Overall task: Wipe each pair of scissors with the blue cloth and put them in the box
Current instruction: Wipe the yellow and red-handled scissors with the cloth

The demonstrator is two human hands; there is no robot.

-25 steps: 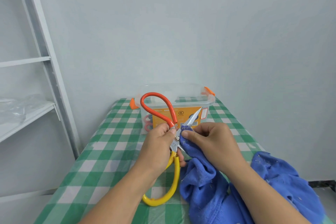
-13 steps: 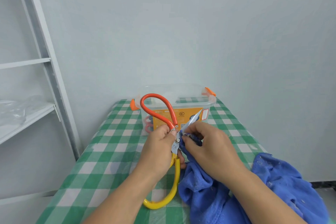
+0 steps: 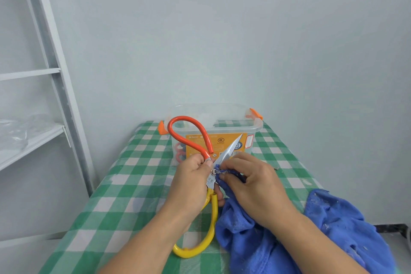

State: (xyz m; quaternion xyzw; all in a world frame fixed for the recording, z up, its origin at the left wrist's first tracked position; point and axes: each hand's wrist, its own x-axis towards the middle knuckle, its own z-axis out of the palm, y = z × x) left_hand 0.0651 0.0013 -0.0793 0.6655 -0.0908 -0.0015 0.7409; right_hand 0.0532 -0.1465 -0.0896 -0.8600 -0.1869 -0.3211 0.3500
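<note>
Currently wiping scissors (image 3: 230, 148), gripped in the left hand (image 3: 191, 182), with cloth (image 3: 255, 240) pinched by the right hand (image 3: 251, 184). Next, likely lower blades-first into the box (image 3: 244, 128).

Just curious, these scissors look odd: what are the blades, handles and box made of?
Blades: bare metal, likely steel, with a bright sheen. Orange handle and yellow handle: glossy coating, plastic or rubber, can't tell. Box: clear plastic; you see through its walls.

We see bright, soft, even light with a cool cast; the left hand (image 3: 191, 182) throws only a faint shadow on the surface (image 3: 124, 196). The scissors (image 3: 213, 171) glint along the blade. Wide-angle distortion leans the shelf frame (image 3: 55, 69), and the blue cloth (image 3: 333, 229) softens toward the lower right corner.
</note>
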